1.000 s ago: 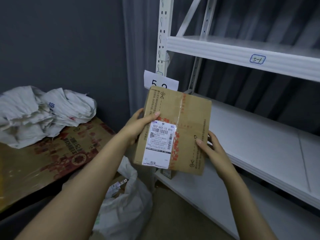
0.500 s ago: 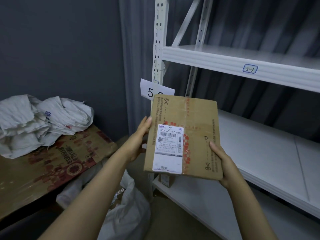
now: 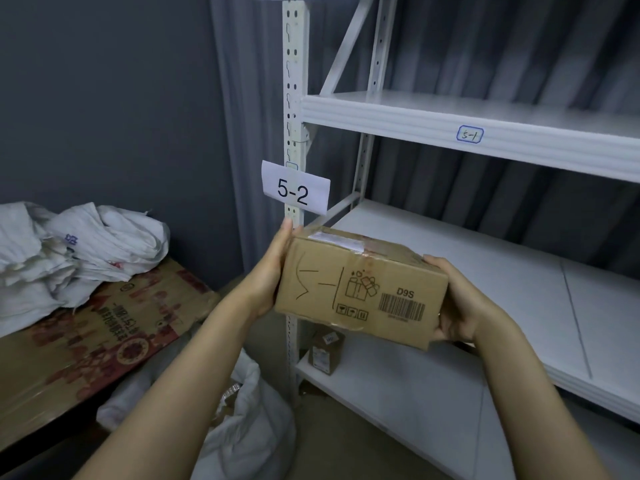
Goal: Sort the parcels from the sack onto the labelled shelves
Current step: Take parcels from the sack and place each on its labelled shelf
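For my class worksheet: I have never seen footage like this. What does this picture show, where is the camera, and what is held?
No machine here: a person wears a wide-angle camera on the head, looking down at their own bare hands. The left hand presses against one end of a brown cardboard box with a printed barcode; the right hand grips the other end. Behind it stands a white metal shelving rack with a paper label reading 5-2. A smaller cardboard box sits on the lower shelf; a white woven sack lies on the floor.
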